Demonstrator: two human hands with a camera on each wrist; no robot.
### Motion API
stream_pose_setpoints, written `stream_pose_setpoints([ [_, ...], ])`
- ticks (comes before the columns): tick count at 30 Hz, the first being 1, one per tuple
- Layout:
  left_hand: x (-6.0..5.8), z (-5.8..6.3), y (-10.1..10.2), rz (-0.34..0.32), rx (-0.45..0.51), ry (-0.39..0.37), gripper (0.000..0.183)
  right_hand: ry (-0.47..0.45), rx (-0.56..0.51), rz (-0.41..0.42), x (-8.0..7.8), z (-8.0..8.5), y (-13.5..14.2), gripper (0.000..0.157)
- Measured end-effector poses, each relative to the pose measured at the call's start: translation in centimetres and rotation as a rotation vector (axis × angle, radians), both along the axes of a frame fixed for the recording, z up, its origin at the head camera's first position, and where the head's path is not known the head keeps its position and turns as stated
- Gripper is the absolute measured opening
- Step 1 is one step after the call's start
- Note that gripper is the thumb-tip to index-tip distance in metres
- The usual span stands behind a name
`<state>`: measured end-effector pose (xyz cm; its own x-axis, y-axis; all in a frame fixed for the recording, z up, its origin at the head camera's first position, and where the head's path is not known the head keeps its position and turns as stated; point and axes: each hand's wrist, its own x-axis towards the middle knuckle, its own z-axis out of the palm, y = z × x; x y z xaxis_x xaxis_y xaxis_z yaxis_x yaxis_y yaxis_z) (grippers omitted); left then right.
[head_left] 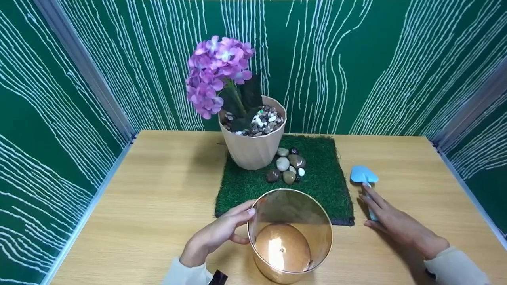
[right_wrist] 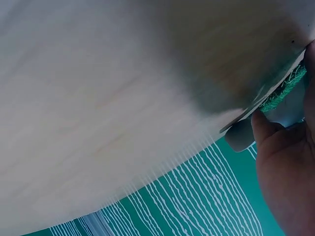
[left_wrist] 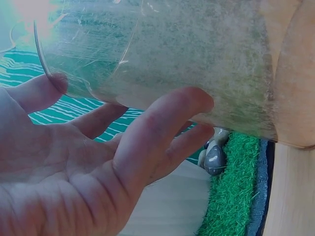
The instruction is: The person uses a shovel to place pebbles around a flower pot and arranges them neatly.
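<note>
My left hand [head_left: 218, 233] curves against the side of a clear amber plastic pot [head_left: 291, 273], with fingertips at its rim. In the left wrist view, bent fingers [left_wrist: 157, 113] touch the see-through wall of the pot [left_wrist: 236, 64]. My right hand [head_left: 404, 227] lies over the handle of a small trowel with a blue blade [head_left: 362, 174], its fingers mostly straight. The trowel rests on the table, right of a turf mat. In the right wrist view, part of the right hand [right_wrist: 285, 167] shows beside the trowel blade [right_wrist: 241, 135]; the fingertips are largely hidden.
A beige flowerpot [head_left: 253, 152] with purple flowers [head_left: 220, 71] and small stones stands on the back left of the green turf mat [head_left: 317, 198]. Several pebbles [head_left: 283, 163] lie beside it. Green walls with white lines [head_left: 309, 79] enclose the wooden table [head_left: 158, 190].
</note>
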<state>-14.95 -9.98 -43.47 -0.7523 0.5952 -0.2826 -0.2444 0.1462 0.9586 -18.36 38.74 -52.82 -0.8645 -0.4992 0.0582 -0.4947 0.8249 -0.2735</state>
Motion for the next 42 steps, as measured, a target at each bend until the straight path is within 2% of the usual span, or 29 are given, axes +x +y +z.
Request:
stream_pose_setpoints([
  [2, -0.03, 0.01, -0.05, 0.0, -0.002, 0.0, 0.057, 0.024, 0.003, 0.004, 0.08, -0.13, 0.07, 0.066],
  [6, -0.03, -0.03, -0.05, -0.001, 0.006, 0.001, 0.057, 0.138, 0.041, 0.034, 0.17, -0.6, 0.27, 0.068],
  [9, -0.04, -0.07, 0.01, -0.003, 0.015, 0.0, 0.057, 0.19, 0.065, 0.041, 0.23, -0.91, 0.38, 0.07],
  [18, 0.12, 0.05, 0.05, 0.0, 0.01, 0.001, 0.057, 0.023, 0.141, -0.08, 0.24, -0.32, -0.08, 0.068],
  [26, 0.2, 0.1, 0.13, 0.005, 0.014, -0.002, 0.057, 0.049, 0.155, -0.085, 0.43, -0.57, -0.28, 0.066],
  [42, -0.05, 0.16, 0.05, -0.012, 0.011, 0.003, 0.055, 0.002, 0.107, -0.066, 0.38, -0.36, -0.46, 0.065],
])
